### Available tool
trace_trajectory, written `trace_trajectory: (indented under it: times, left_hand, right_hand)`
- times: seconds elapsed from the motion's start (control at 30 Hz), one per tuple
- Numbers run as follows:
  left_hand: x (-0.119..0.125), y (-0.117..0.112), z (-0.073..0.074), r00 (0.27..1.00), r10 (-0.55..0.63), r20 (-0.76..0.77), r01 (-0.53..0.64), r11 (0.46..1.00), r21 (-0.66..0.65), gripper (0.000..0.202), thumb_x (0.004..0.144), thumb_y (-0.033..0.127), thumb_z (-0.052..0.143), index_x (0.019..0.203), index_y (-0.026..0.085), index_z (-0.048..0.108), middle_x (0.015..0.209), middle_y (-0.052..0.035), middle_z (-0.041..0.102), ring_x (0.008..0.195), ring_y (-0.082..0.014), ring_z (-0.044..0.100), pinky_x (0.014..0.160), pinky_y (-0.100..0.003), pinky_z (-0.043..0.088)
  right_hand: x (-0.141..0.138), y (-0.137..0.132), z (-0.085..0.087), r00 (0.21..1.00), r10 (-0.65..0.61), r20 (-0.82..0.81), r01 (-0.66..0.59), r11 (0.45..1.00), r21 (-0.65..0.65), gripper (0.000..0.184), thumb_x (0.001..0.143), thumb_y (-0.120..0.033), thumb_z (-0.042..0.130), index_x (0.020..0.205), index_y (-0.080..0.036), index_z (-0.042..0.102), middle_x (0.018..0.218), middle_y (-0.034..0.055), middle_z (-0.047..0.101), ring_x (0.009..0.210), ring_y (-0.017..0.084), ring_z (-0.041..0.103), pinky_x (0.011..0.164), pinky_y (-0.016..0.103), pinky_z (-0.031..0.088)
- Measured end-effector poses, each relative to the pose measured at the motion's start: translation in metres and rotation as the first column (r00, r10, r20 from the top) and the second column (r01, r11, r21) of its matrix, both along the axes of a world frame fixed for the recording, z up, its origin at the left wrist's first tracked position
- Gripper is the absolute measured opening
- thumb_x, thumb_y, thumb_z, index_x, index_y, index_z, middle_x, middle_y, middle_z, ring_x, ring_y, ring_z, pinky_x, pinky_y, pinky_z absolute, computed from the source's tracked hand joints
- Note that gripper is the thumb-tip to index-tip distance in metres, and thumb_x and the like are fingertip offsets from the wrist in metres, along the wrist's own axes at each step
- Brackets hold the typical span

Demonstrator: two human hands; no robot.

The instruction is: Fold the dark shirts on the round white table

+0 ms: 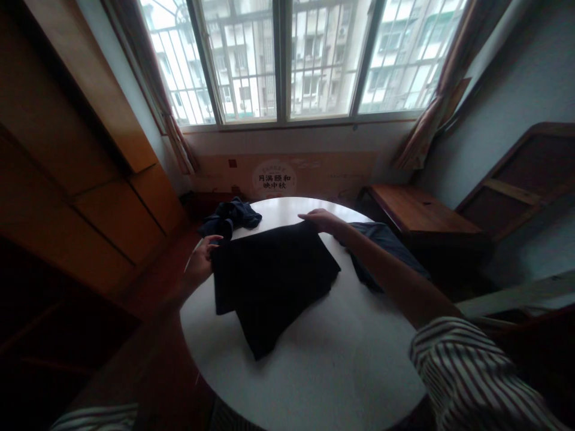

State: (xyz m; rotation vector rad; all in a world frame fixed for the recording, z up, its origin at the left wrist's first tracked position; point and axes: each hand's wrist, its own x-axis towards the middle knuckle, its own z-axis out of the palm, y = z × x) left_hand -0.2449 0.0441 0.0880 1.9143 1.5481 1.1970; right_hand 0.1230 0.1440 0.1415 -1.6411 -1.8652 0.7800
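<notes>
L hand (202, 258) pinches left corner of flat black fabric garment (269, 281) on round white table (341, 359); R hand (321, 220) on far edge, grip unclear. Behind: crumpled dark-blue cloth (231, 218).

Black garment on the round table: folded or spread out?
Partly folded. The black garment lies in overlapping layers on the table; the left hand grips one far corner, and the right hand rests on the other.

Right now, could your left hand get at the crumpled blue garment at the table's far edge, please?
Probably yes: the left hand holds the left edge of the black garment, and the crumpled blue garment lies just beyond it with nothing between them.
</notes>
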Motion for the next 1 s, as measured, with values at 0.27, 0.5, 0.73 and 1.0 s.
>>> trace_trajectory:
  times: [0.27,0.5,0.73,1.0]
  left_hand:
    - [-0.015,-0.066,-0.081,0.839,-0.173,-0.515,0.260,0.960,0.101,0.041,0.093,0.021,0.051,0.133,0.020,0.055,0.136,-0.0123,0.056,0.126,-0.0275,0.055,0.105,-0.047,0.049]
    - [0.003,-0.083,-0.080,0.692,-0.221,-0.688,0.405,0.907,0.117,0.037,0.094,0.012,0.050,0.130,0.018,0.060,0.129,-0.0122,0.062,0.113,-0.0252,0.060,0.096,-0.042,0.056]
    - [0.020,-0.068,-0.061,0.687,-0.029,-0.726,0.377,0.869,0.322,0.030,0.090,0.005,0.049,0.117,0.010,0.062,0.096,-0.0118,0.068,0.087,-0.0242,0.065,0.075,-0.038,0.060]
    - [0.064,-0.110,-0.033,0.681,-0.130,-0.720,0.539,0.755,0.373,0.028,0.095,0.010,0.048,0.121,0.008,0.056,0.086,-0.0085,0.064,0.075,-0.0194,0.062,0.069,-0.033,0.056]
  right_hand:
    - [0.009,-0.044,-0.068,0.906,0.290,0.308,-0.355,0.917,0.183,0.039,0.083,-0.042,0.073,0.111,-0.016,0.068,0.121,0.0162,0.065,0.115,0.030,0.059,0.103,0.042,0.045]
    - [0.027,-0.069,-0.103,0.624,0.489,0.610,-0.716,0.670,0.196,0.058,0.076,-0.003,0.063,0.132,-0.016,0.058,0.140,0.0167,0.054,0.130,0.030,0.050,0.104,0.046,0.047]
    - [0.034,-0.056,-0.098,0.711,0.366,0.601,-0.639,0.692,0.335,0.041,0.082,0.006,0.047,0.108,-0.015,0.069,0.117,0.0127,0.069,0.112,0.024,0.064,0.091,0.037,0.057]
    - [0.084,-0.068,-0.067,0.760,0.388,0.522,-0.634,0.619,0.463,0.039,0.081,0.002,0.044,0.101,-0.017,0.071,0.107,0.0090,0.073,0.106,0.022,0.068,0.095,0.038,0.056]
